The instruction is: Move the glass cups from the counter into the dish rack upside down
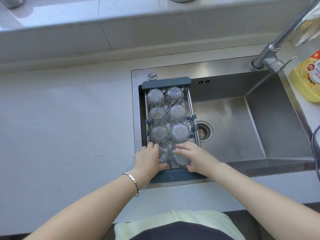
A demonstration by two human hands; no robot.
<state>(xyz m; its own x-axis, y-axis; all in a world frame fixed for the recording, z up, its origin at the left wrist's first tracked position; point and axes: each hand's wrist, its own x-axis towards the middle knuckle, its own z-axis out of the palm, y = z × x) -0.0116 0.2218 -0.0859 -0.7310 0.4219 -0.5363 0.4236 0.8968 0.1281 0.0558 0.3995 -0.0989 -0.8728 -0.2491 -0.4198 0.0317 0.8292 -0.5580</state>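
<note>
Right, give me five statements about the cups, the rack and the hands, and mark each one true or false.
1. The dish rack sits across the left end of the sink. True.
2. The six glass cups beyond the hands stand mouth up. False: their bases face up, so they are upside down.
3. The left hand and the right hand are each on a cup in the rack's nearest row. True.
4. The yellow detergent bottle stands left of the rack. False: it stands right of the sink, beside the faucet.
5. The bracelet is on the right wrist. False: it is on the left wrist.
</note>
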